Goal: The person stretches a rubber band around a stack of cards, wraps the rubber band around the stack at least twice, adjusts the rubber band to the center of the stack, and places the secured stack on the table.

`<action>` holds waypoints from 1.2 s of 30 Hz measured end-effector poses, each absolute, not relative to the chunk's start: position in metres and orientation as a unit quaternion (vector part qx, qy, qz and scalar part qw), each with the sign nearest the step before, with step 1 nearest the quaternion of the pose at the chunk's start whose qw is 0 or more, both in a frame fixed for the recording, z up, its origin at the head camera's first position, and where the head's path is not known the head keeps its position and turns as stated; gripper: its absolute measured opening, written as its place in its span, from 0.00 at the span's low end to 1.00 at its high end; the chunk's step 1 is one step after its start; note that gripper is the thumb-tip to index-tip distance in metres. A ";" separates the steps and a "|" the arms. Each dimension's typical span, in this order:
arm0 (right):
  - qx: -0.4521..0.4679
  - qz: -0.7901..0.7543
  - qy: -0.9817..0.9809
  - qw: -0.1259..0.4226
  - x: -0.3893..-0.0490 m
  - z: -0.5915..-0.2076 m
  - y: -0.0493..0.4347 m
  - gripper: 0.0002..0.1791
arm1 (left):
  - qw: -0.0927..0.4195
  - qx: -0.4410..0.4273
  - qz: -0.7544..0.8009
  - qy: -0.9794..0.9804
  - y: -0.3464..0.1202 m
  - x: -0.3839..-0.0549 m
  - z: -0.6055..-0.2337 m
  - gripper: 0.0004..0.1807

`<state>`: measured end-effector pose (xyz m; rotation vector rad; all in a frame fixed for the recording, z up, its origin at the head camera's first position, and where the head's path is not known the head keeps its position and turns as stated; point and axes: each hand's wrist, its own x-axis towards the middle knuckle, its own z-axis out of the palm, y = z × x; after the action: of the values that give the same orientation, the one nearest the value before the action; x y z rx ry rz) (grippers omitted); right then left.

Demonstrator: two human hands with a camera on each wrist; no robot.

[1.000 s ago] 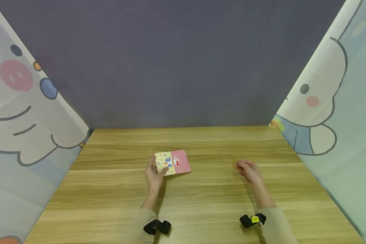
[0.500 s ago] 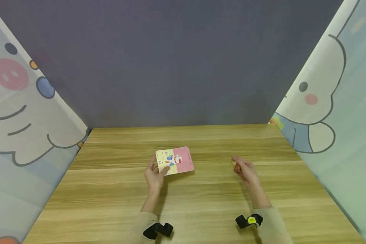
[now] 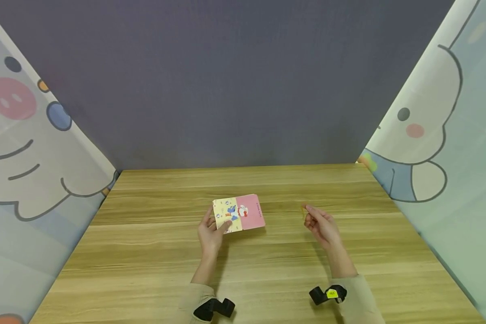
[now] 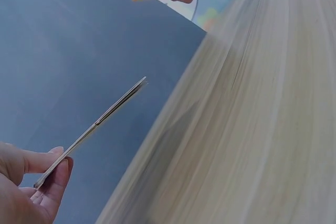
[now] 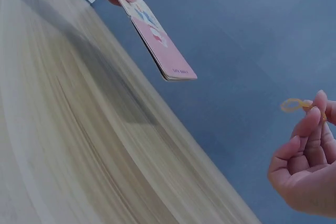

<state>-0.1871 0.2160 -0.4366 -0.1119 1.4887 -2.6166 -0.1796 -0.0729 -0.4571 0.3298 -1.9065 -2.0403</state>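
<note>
My left hand (image 3: 209, 238) grips a small thin notebook (image 3: 252, 213) by its left end, thumb on top and fingers beneath. Its cover is half yellow, half pink, with a cartoon figure across the middle. In the left wrist view the notebook (image 4: 97, 123) is edge-on, tilted and clear of the table, its layers visible. Over to the right, my right hand (image 3: 325, 230) pinches a thin yellow rubber band (image 5: 291, 105) between thumb and fingertips. A small loop sticks out from the fingers. The band and the notebook are apart.
Both hands are above a wood-grain table (image 3: 267, 279). A dark grey panel (image 3: 243, 90) stands behind it, and cartoon-printed curtains (image 3: 421, 135) flank both sides. Each wrist wears a black strapped camera (image 3: 328, 294).
The left hand has moved slightly right with the notebook and raised it a little. The right hand has shifted left and up with the rubber band, whose loop now shows more.
</note>
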 end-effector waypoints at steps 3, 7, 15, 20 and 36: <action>-0.039 -0.864 0.498 0.063 -0.186 -0.435 0.213 0.13 | 0.166 0.109 -0.720 -0.665 -0.071 -0.179 -0.457 0.39; -0.046 -0.847 0.527 0.057 -0.184 -0.432 0.209 0.14 | 0.166 0.099 -0.721 -0.665 -0.068 -0.177 -0.456 0.39; -0.061 -0.798 0.598 0.037 -0.182 -0.431 0.204 0.25 | 0.170 0.088 -0.726 -0.661 -0.065 -0.176 -0.454 0.39; -0.076 -0.773 0.629 0.042 -0.182 -0.434 0.203 0.30 | 0.172 0.086 -0.726 -0.661 -0.064 -0.175 -0.454 0.39; -0.112 -0.731 0.674 0.009 -0.181 -0.439 0.200 0.28 | 0.164 0.077 -0.743 -0.644 -0.060 -0.171 -0.452 0.40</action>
<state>-0.1811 0.1996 -0.4391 -0.3500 2.1043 -2.2822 -0.1711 -0.0603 -0.4517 0.2197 -1.8365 -2.1193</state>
